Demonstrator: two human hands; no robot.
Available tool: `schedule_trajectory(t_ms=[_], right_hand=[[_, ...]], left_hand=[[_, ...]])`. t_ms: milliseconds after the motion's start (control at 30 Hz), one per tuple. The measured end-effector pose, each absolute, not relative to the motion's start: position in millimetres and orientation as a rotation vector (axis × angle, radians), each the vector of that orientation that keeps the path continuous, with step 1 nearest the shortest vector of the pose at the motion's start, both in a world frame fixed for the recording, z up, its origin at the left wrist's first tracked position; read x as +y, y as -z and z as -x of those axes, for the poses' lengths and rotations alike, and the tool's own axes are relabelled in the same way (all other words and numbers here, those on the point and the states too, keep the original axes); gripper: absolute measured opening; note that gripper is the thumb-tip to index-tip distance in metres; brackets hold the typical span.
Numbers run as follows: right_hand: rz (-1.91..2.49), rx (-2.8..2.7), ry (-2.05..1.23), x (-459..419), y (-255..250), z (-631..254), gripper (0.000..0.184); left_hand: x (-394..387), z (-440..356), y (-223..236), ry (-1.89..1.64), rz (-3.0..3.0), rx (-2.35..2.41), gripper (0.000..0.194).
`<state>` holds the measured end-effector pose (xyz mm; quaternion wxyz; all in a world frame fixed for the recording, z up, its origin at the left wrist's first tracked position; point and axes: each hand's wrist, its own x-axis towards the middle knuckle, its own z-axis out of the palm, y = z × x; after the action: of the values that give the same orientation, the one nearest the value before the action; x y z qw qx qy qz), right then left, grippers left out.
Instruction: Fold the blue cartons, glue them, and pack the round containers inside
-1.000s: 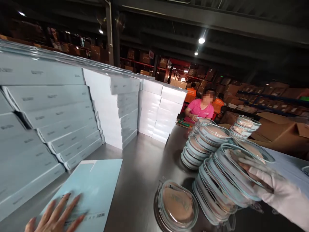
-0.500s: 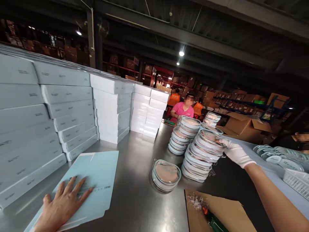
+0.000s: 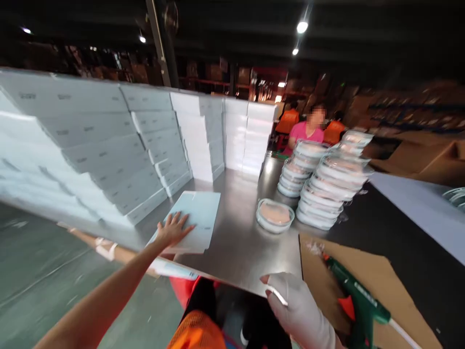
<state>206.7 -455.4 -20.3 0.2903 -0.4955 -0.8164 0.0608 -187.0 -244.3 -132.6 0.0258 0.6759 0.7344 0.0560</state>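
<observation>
My bare left hand [image 3: 174, 231] lies with fingers spread on a pale blue flat carton sheet [image 3: 199, 213] at the table's near left. My right hand [image 3: 290, 300], in a white glove with bare fingertips, is at the table's front edge. Its fingers are curled close together and a white strip shows by them; motion blur hides what it is. A round clear-lidded case [image 3: 275, 215] with a peach-coloured inside sits alone mid-table. Beyond it rise stacks of the same kind of case [image 3: 323, 189]. On a piece of brown cardboard [image 3: 363, 264] rests a green glue gun [image 3: 358, 288].
Walls of stacked white boxes [image 3: 109, 145] line the left of the metal table [image 3: 236, 242]. A person in a pink top [image 3: 307, 133] sits beyond the far end. An open brown carton [image 3: 425, 155] stands at the right, past a pale surface [image 3: 410, 208].
My right hand has left the tall stack of round cases and come back to the table's front edge. The view has tilted down. My left hand stays on the blue sheet.
</observation>
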Motion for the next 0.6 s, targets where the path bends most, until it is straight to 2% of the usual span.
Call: schedule_trajectory(t_ms=[100, 200, 433, 600], right_hand=[[1.559, -1.997, -0.266, -453.7, 77.1, -202.1, 0.041], [1.682, -1.923, -0.225, -445.1, 113.0, -200.2, 0.040], [1.740, -1.860, 0.092, -436.5, 138.1, -191.9, 0.036], [1.739, -1.872, 0.172, -433.3, 150.5, -190.3, 0.032]], left_hand=[[-246.8, 199.5, 130.6, -0.092, -2.029, 2.318, 0.048], [-256.4, 199.9, 124.4, -0.084, -1.960, 2.394, 0.046], [-277.1, 171.0, 128.9, -0.121, -1.966, 2.451, 0.045], [-278.9, 168.8, 130.8, -0.131, -1.998, 2.474, 0.044]])
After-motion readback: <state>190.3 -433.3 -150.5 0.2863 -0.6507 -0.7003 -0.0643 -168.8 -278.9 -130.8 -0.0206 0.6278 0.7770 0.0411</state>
